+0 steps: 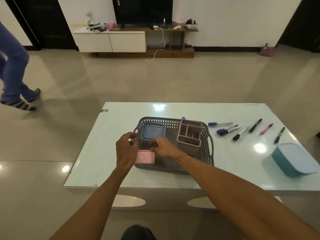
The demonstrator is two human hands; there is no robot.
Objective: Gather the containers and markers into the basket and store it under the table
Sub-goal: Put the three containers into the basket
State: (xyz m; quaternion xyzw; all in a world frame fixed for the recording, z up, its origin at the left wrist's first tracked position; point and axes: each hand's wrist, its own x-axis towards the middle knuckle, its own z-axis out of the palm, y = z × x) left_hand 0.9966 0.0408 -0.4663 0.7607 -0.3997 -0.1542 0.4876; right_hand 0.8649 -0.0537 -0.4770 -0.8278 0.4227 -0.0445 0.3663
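A grey perforated basket [207, 144] stands on the glass table [190, 179]. Inside it sit a dark blue lidded container [152, 131], a pink divided organizer [189, 134] and a small pink box [145, 157] at the front left corner. My left hand [126, 149] hovers at the basket's left rim, fingers curled and apart, holding nothing. Just above the pink box, my right hand [163, 147] is loosely curled over the basket with nothing visible in it. Several markers [230, 129] lie loose on the table to the right of the basket. A teal lidded container [294, 159] rests at the right edge.
A person in jeans [13, 66] walks across the tiled floor at the far left. A TV stand [135, 40] lines the back wall. A small purple basket [267, 51] sits on the floor at the back right. Two white table legs [126, 201] show below the top.
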